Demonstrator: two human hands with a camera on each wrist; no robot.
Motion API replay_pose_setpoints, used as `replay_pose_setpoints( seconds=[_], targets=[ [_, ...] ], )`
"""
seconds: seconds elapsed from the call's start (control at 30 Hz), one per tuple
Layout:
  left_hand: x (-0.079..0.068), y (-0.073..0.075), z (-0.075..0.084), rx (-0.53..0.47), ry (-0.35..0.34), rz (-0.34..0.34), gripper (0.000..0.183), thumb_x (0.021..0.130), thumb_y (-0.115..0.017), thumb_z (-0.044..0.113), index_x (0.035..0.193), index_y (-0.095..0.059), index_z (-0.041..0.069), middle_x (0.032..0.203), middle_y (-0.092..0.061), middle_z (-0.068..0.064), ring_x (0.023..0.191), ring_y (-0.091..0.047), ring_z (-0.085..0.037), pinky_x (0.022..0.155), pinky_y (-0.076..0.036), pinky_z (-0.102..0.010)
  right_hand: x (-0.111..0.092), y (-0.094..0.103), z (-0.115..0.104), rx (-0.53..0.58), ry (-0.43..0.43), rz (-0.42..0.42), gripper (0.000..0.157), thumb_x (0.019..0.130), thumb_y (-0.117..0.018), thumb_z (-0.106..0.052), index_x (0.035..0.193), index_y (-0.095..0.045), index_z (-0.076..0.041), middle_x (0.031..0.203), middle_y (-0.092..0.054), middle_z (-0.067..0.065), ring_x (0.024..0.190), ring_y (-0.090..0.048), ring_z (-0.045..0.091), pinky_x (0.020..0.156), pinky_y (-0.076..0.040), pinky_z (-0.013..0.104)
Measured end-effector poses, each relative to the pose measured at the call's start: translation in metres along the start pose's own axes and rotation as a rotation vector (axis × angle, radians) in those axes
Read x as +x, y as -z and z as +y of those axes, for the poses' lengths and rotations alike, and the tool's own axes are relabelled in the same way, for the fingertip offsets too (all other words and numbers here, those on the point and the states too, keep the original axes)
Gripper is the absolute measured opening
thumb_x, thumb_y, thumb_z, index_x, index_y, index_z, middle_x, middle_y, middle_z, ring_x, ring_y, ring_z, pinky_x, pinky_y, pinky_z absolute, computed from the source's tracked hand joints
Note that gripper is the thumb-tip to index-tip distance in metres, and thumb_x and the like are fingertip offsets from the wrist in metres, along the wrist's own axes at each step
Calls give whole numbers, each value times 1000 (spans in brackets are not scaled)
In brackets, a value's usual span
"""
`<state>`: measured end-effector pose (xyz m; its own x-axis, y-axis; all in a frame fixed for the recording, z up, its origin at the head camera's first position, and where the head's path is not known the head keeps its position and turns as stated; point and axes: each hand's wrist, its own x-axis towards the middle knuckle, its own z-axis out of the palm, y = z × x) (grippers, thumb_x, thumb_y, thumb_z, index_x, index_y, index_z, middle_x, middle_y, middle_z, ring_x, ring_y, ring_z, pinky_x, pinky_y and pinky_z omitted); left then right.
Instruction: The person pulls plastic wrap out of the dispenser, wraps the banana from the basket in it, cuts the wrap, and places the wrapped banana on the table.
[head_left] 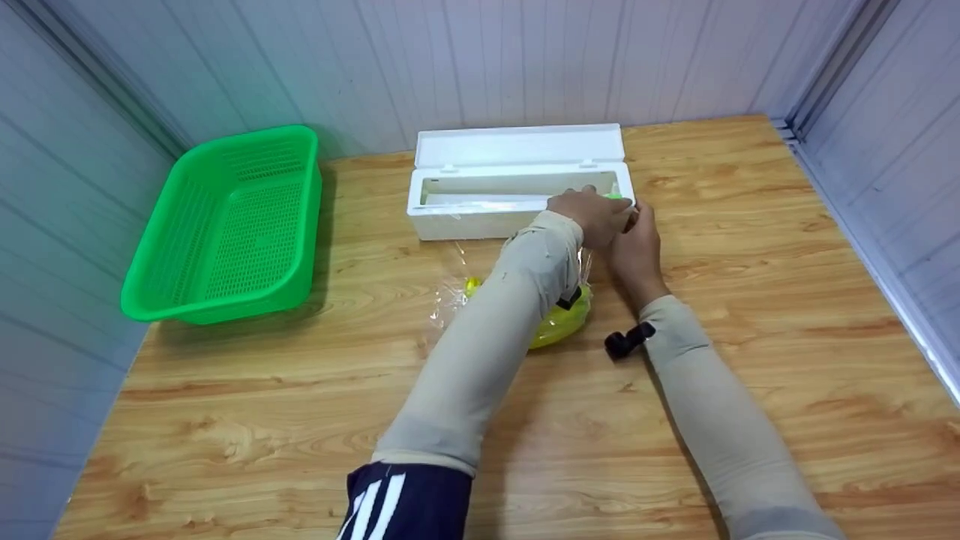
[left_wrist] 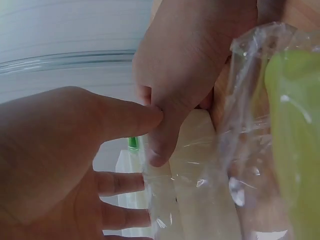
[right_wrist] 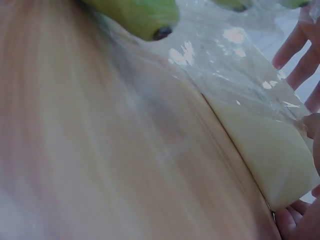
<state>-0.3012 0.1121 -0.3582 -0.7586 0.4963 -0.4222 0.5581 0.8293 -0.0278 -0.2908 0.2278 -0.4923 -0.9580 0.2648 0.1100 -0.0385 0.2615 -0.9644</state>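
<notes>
A white cling film box (head_left: pixel 487 225) stands with its lid raised. Clear cling film (left_wrist: pixel 225 165) runs from its front edge over green-yellow bananas (head_left: pixel 562 326), partly hidden under the left forearm. My left hand (head_left: pixel 592 217) reaches across to the box's right end. In the left wrist view its fingers (left_wrist: pixel 125 217) extend at the film along the rim, and its thumb touches the other thumb. My right hand (head_left: pixel 637 251) grips the box's right front corner, thumb over the rim and fingertips (right_wrist: pixel 287 220) at the base. A small green piece (left_wrist: pixel 133 143) shows beside the thumbs.
A green plastic basket (head_left: pixel 255 232) stands at the left of the wood-patterned table (head_left: pixel 300 420). Pale panel walls (head_left: pixel 525 60) enclose the back and both sides. A black wrist camera (head_left: pixel 626 341) sticks out from the right sleeve.
</notes>
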Motion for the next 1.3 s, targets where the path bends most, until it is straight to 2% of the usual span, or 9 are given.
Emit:
replay_pose_setpoints(
  seconds=[0.13, 0.23, 0.4, 0.5, 0.7, 0.83, 1.0, 1.2, 1.3],
  targets=[
    [2, 0, 2, -8, 31, -16, 53, 109, -29, 38, 158, -13, 47, 160, -32, -5, 135, -41, -29, 100, -46, -44, -1, 1, -1, 17, -22, -17, 58, 101, -56, -25, 150, -31, -6, 143, -52, 15, 129, -50, 21, 103, -43, 33],
    [3, 0, 2, 34, 37, -27, 57, 108, -33, 35, 158, -9, 48, 160, -30, -7, 134, -42, -30, 98, -47, -44, -1, 2, -3, 20, -37, -23, 60, 99, -59, -29, 148, -33, -7, 142, -52, 14, 125, -51, 20, 100, -44, 34],
    [4, 1, 2, 85, 22, 4, 65, 107, -37, 25, 160, -4, 44, 160, -30, -5, 134, -43, -26, 97, -49, -37, -1, 4, -4, 20, -57, -25, 61, 97, -61, -34, 147, -36, -9, 140, -52, 13, 122, -51, 21, 99, -44, 35],
    [5, 1, 0, 62, 19, 32, 66, 104, -39, 21, 161, -11, 40, 159, -34, -4, 136, -43, -24, 101, -46, -35, -1, 4, -3, 12, -65, -27, 61, 96, -62, -40, 144, -38, -11, 138, -52, 11, 122, -50, 20, 99, -44, 34],
    [6, 4, -5, -20, 12, 84, 59, 104, -46, 22, 159, -28, 32, 153, -46, -1, 134, -48, -20, 106, -42, -33, -1, 6, -5, -26, -85, -17, 57, 94, -63, -48, 134, -43, -12, 123, -55, 10, 108, -54, 22, 90, -46, 35],
    [7, 4, -7, -24, -4, 107, 58, 103, -48, 19, 158, -33, 30, 149, -51, -1, 131, -51, -20, 106, -42, -32, 0, 8, -7, -58, -74, -11, 59, 97, -60, -46, 140, -41, -10, 129, -54, 12, 113, -53, 22, 95, -45, 35],
    [7, 3, -7, -21, -30, 139, 52, 102, -52, 17, 152, -44, 26, 139, -59, -3, 122, -57, -21, 99, -48, -34, 0, 10, -6, -70, -60, -13, 60, 97, -62, -42, 141, -40, -7, 130, -55, 14, 114, -54, 24, 96, -46, 37],
    [7, 1, -7, -16, -38, 146, 48, 104, -50, 18, 151, -46, 25, 139, -59, -2, 125, -55, -19, 104, -44, -32, -2, 12, -5, -91, -81, -21, 63, 98, -60, -41, 144, -37, -5, 140, -51, 17, 123, -51, 26, 104, -43, 38],
    [8, 1, -7, -21, -38, 145, 47, 104, -52, 17, 150, -48, 24, 139, -59, -2, 127, -54, -18, 106, -42, -31, -2, 13, -4, -94, -78, -22, 62, 98, -61, -41, 144, -37, -6, 139, -51, 17, 123, -51, 25, 104, -43, 37]
  ],
)
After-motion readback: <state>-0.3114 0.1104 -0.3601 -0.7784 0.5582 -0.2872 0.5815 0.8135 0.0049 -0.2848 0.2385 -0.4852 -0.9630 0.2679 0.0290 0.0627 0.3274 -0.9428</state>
